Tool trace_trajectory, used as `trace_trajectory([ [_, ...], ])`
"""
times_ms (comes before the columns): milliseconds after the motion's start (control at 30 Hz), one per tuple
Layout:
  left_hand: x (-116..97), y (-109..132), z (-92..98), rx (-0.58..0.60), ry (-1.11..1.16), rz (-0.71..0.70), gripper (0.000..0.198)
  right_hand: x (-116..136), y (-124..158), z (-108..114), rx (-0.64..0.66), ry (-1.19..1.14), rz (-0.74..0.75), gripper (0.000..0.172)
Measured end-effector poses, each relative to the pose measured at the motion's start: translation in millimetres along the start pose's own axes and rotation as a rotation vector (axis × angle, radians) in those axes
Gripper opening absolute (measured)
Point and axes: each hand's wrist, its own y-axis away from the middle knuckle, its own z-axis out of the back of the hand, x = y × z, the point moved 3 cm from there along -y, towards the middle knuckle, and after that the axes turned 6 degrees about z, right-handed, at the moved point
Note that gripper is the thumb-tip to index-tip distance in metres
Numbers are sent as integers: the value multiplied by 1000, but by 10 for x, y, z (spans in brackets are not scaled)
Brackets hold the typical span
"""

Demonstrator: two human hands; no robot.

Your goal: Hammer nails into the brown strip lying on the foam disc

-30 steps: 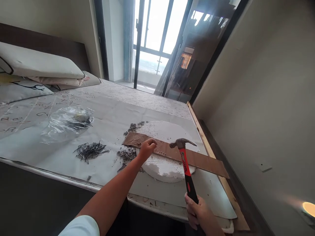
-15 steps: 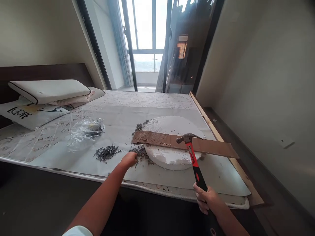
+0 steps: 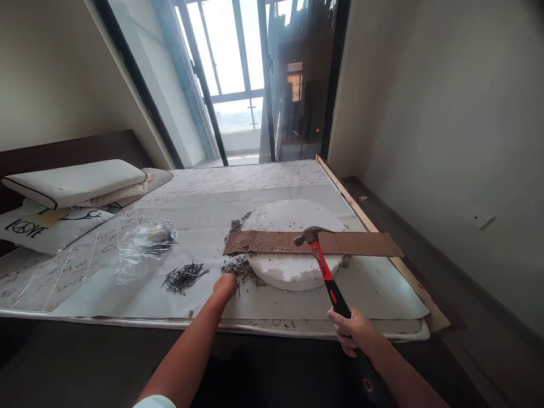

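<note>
— Where is the hammer (image 3: 323,265)?

— In my right hand (image 3: 353,336), bedside; my fingers are wrapped tight round the bottom of the red-and-black handle, near the bed's front edge; the shaft slants up and away to the left, and the steel head sits well beyond my fist, level with the plank (image 3: 312,243); whether head and plank touch, I cannot tell.

— And the plank?

— A long brown strip, dotted with small holes along its left half; it lies crosswise on a round white foam disc (image 3: 293,266), both ends overhanging; the disc rests on a pale sheet (image 3: 204,198) spread over the bed.

— Your other hand?

— My left hand (image 3: 224,285) is down on the sheet, fingers curled together into a loose fist; whether anything is pinched in it I cannot tell; it sits just beside a heap of grey debris (image 3: 240,267) at the disc's left rim, below the plank's left end; the hammer is well apart from it, across the disc.

— What else is on the bed?

— A loose pile of nails (image 3: 185,276) left of my left hand; further left a crumpled clear bag (image 3: 142,246); pillows (image 3: 74,182) stacked by the headboard; a second scatter of debris above the plank's left end.
</note>
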Motion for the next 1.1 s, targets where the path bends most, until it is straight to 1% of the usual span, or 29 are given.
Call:
trace_trajectory([
  [133, -53, -9, 53, -19, -2, -31, 13, 57, 9, 12, 11, -17, 9, 50],
  [200, -101, 25, 130, -64, 23, -73, 10, 73, 5, 25, 2, -17, -5, 51],
  [267, -159, 92, 230, -93, 101, -124, 8, 92, 2, 35, -5, -28, -8, 50],
  [333, -228, 183, 322, -45, 260, -167, 8, 116, 4, 40, -7, -47, 1, 48],
  [467, -452, 348, 474, 166, 704, -252, 13, 175, 25, 29, 13, -65, 2, 47],
  [533, -615, 375, 555, 208, 864, -297, 20, 211, 39, 20, 11, -69, 10, 47],
  [600, -802, 353, 634, 201, 970, -342, 27, 241, 51, 11, 5, -78, 13, 45],
  [667, -1002, 297, 705, 143, 1037, -395, 32, 259, 59, -2, 17, -89, 6, 45],
  [767, -1294, 189, 777, -15, 1047, -455, 36, 279, 61, -11, 48, -94, 8, 47],
  [900, -1633, 71, 787, -192, 966, -439, 32, 313, 67, 14, 31, -86, 4, 49],
  [1000, -1834, 10, 760, -272, 884, -439, 27, 349, 80, 47, 11, -93, 13, 51],
  [1100, -1943, -43, 726, -327, 815, -452, 25, 359, 93, 95, -3, -110, 8, 51],
])
